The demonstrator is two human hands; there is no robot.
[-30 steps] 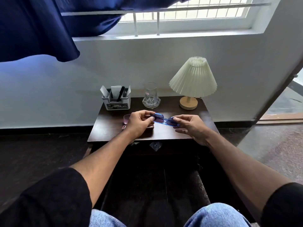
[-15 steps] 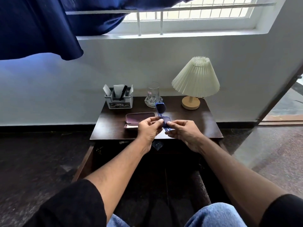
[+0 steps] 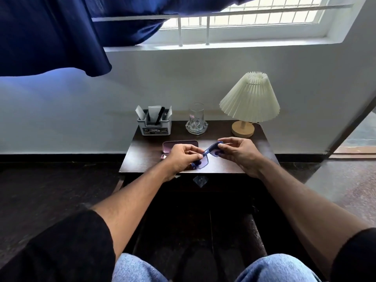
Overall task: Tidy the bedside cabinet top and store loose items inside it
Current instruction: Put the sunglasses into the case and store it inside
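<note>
Just above the cabinet top [image 3: 145, 161], the left grip [image 3: 184, 157] and right grip [image 3: 240, 153] each pinch one end of the blue glasses [image 3: 206, 153], which should probably be folded flat, fingers off the lenses, before going into the open case [image 3: 180, 143] just behind.

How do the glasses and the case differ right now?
The glasses are blue; the case is pinkish. The glasses are held above the cabinet by the left hand and right hand; the case lies flat on it, partly behind the left hand. Both are over the cabinet's front half.
</note>
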